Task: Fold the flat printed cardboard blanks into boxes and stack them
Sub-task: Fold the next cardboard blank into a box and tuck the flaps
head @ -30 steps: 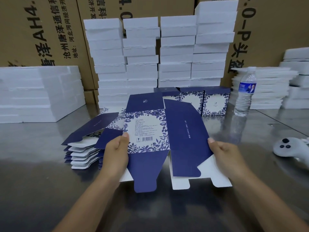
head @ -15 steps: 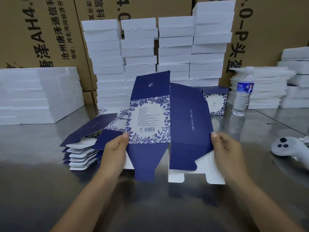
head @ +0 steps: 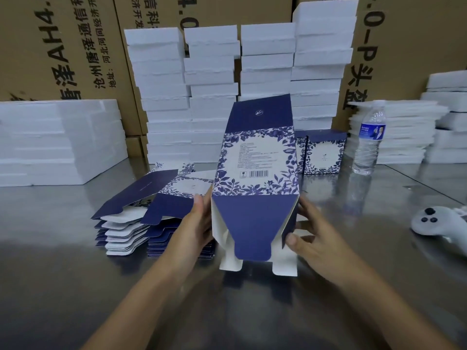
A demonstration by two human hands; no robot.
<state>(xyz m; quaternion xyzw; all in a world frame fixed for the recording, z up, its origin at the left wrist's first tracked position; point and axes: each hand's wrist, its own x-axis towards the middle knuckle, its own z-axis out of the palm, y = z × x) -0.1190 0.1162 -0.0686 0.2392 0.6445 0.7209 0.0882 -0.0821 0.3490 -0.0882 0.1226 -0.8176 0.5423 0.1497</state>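
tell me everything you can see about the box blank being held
The blank is thin printed cardboard, navy outside and white inside, opened into a tube and held upright above the steel table. Its facing panel shows a blue leaf border, small text and a barcode. A navy flap stands on top; a tapered navy flap and white tabs hang below, unfolded. The left hand and right hand grip its sides.

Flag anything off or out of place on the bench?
Nothing damaged or spilled. The one non-packaging item besides the water bottle is a white handheld controller lying on the steel table at right. The pile of flat blanks is loosely fanned, not squared.
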